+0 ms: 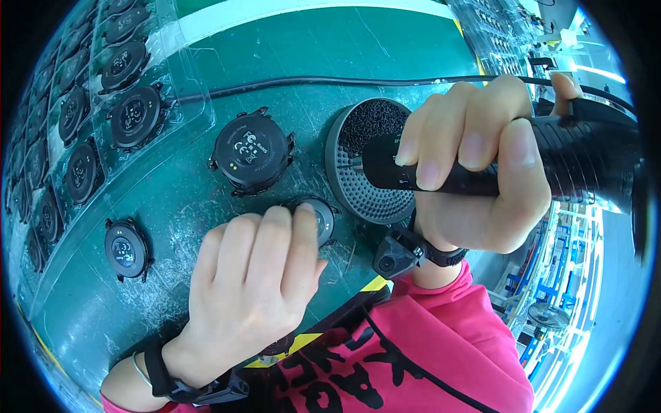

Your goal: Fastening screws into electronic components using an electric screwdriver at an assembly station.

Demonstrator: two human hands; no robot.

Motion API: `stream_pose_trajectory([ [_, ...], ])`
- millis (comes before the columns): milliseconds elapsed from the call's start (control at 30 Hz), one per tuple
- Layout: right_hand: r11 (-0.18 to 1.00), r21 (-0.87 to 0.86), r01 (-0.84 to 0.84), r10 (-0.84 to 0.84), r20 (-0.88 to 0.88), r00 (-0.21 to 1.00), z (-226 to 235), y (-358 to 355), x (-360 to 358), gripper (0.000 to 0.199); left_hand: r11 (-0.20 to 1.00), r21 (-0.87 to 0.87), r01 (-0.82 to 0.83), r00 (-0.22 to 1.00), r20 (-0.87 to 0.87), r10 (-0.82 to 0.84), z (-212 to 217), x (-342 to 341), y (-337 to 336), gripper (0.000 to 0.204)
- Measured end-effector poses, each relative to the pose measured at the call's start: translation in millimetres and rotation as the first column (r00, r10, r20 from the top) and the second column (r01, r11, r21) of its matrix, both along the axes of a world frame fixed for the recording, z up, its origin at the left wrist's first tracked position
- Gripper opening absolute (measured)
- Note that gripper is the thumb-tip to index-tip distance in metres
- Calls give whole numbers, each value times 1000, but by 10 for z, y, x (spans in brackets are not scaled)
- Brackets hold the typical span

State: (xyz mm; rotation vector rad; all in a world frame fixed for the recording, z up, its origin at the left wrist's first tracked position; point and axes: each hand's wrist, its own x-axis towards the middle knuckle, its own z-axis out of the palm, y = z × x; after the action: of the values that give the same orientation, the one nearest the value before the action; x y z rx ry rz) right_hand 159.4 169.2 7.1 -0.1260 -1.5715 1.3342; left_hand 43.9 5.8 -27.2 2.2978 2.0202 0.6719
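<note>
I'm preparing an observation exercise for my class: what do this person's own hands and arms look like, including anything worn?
Both hands are ungloved. The left hand has a black wrist strap and thin pale bracelet; the right hand has a black wristband carrying a small lensed box. The sleeves are bright pink.

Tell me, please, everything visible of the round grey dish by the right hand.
The round grey dish looks like plastic, with a low rim. Tiny black pieces fill its far part; the nearer floor shows rows of small dimples or holes. It lies flat on the green table, partly hidden by the right hand and its black tool; contact with the tool's tip is unclear.
</note>
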Motion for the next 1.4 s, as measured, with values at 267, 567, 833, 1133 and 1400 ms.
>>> stream_pose_trajectory([
  [267,999,37,-21,20,39,999,3,0,34,48,997,35,63,968,240,-69,-88,-9,18,44],
  [567,995,8,-103,103,-136,985,53,29,50,47,998,54,21,953,301,-36,-108,-13,19,46],
  [833,936,25,-351,343,159,926,286,147,246,47,998,58,9,940,341,-28,-158,-3,30,46],
  [1133,910,-32,-414,402,-180,898,68,-96,119,50,992,127,11,906,419,-64,-107,-83,34,28],
  [1400,886,-90,-454,457,16,889,191,-114,239,52,987,146,-64,876,482,-15,-132,-57,23,21],
])
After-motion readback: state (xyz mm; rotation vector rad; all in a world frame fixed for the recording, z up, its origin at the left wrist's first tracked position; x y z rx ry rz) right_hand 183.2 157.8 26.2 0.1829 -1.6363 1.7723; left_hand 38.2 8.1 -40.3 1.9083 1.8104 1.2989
